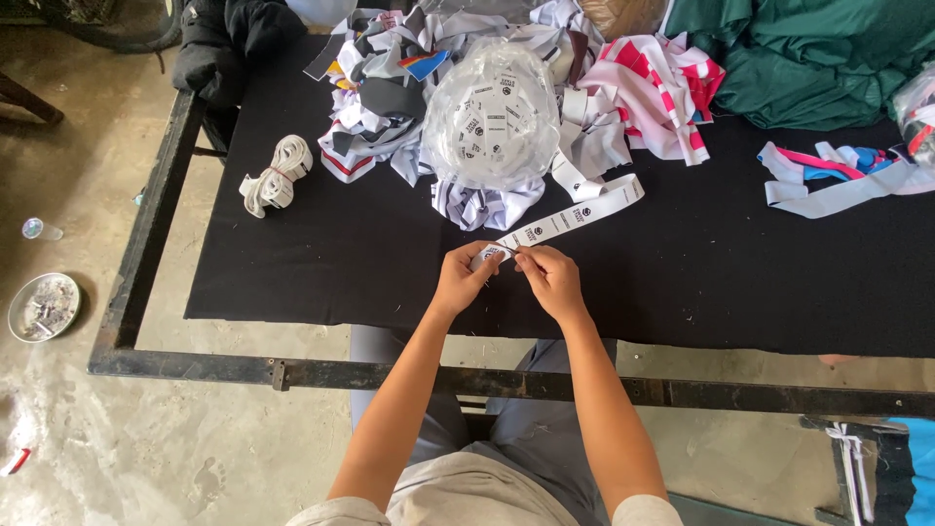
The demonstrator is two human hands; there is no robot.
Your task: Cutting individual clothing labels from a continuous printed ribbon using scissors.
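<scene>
Nearest the camera, two bare forearms are seen reaching out from the person's lap over a dark metal frame bar. The left hand and the right hand are held close together over the near edge of the black surface. The end of a white label strip is pinched between the fingers of both hands. The fingers are pressed together on it, not spread. From there the strip is stretched up and to the right, flat on the black cloth.

It is judged that the strip could slip out of the fingers, because only its small end is held. It could also be pulled crooked or get twisted, since the long part lies loose.

Just past the hands, a clear plastic bag full of small white labels is set on the surface. It looks round and puffy, so it could be knocked and rolled if the strip is tugged hard. Around it, a pile of cut cloth pieces is heaped, and the strip could get caught there. To the left, a white bundle of tape is laid by itself. Far back on the right, green cloth is piled. On the floor at the left, a small round metal dish is seen.
</scene>
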